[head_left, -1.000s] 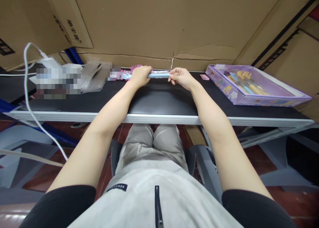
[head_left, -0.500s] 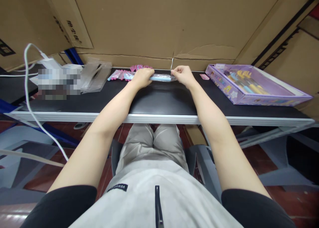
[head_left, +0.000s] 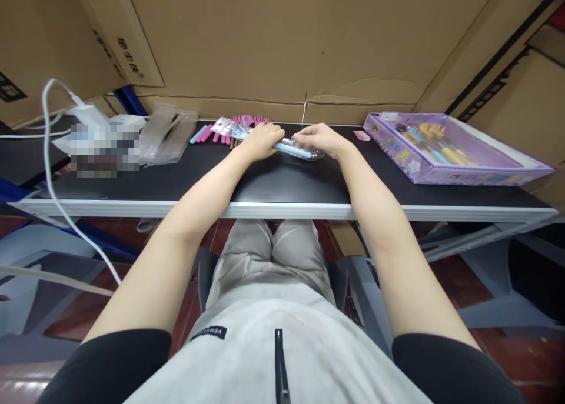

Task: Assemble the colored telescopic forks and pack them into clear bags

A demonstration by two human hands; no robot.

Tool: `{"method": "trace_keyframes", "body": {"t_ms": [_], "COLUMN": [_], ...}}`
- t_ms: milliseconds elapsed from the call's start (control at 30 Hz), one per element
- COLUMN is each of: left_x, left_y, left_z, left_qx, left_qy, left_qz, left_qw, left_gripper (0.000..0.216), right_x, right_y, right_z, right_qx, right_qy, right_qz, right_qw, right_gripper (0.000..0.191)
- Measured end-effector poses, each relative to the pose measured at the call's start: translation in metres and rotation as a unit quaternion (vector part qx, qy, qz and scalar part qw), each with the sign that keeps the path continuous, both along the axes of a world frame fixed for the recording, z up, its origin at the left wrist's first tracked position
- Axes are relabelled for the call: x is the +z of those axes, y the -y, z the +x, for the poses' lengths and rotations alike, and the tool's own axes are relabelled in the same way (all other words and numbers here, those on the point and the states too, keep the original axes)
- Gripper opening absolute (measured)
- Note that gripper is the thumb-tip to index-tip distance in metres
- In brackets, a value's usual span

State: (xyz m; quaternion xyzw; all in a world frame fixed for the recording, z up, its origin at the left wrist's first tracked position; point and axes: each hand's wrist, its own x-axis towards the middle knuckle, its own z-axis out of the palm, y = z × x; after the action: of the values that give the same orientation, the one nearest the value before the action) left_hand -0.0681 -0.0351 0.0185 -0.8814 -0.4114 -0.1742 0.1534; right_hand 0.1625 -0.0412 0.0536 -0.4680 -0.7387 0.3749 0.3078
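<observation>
Now the left grip (head_left: 261, 140) pinches one end of the bagged blue stick (head_left: 295, 151) and the right grip (head_left: 321, 138) pinches the other. It lies between them on the surface (head_left: 282, 183), with pink sticks (head_left: 206, 133) just beyond the left grip.

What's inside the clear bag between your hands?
A light blue, stick-shaped piece shows through the clear bag, lying lengthwise. The left hand covers its left end and the right hand rests on the bag's far edge, so anything else inside is hidden.
</observation>
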Motion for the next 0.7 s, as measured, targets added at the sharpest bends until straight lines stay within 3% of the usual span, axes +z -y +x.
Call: {"method": "trace_keyframes", "body": {"t_ms": [367,700], "left_x": [0.002,-0.001], "left_y": [0.010,0.008], "left_z": [0.007,0.008], "left_qx": [-0.015,-0.004], "left_qy": [0.035,0.028], "left_qz": [-0.001,-0.011], "left_qw": [0.999,1.000], "left_gripper": [0.023,0.022], "right_x": [0.010,0.008], "right_y": [0.020,0.023], "right_z": [-0.005,-0.016], "right_qx": [0.060,0.025], "right_qy": [-0.064,-0.090], "right_qz": [-0.123,-0.147], "right_qw": [0.989,0.985], "right_gripper": [0.025,0.018]}}
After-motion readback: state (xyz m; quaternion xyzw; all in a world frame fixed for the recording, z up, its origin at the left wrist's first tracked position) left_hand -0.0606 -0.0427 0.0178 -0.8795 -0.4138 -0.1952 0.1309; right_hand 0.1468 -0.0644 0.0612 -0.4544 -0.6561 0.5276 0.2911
